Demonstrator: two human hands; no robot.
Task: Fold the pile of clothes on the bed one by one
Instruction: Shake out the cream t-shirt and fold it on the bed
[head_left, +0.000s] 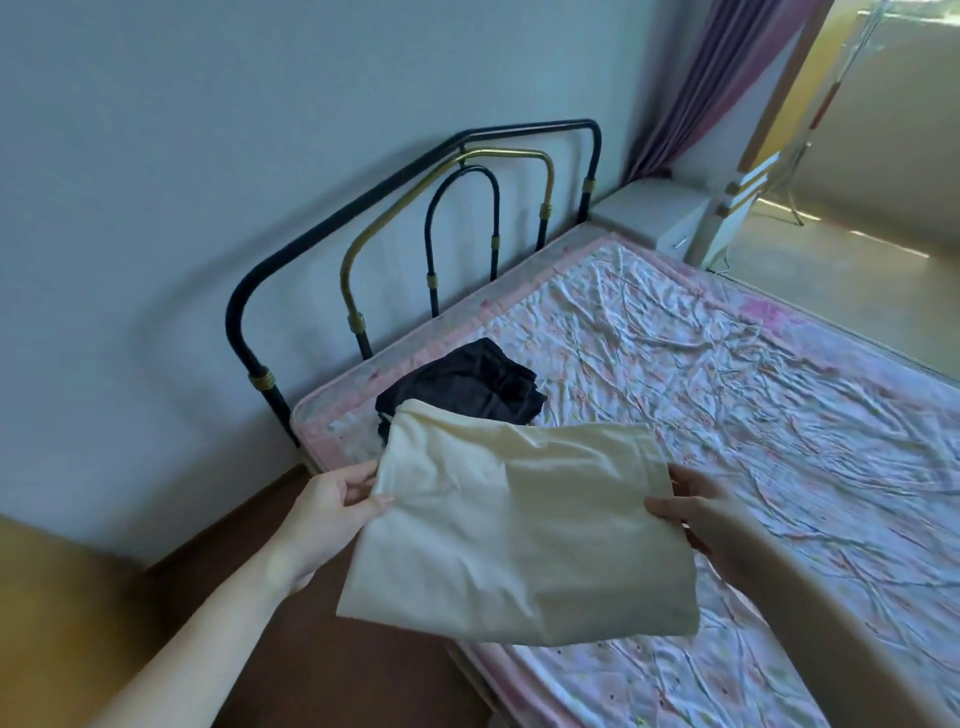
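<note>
A folded cream garment (519, 525) hangs flat in the air over the near corner of the bed (779, 415). My left hand (332, 512) grips its left edge and my right hand (701, 519) grips its right edge, fingers partly hidden under the cloth. Beyond it, a folded black garment (467, 382) lies on the pink floral sheet close to the headboard corner; the cream cloth hides its near edge.
A black and gold metal headboard (415, 244) stands against the grey wall. A white bedside cabinet (660, 213) and a purple curtain (717, 88) are at the back right. Brown floor (218, 561) lies left of the bed.
</note>
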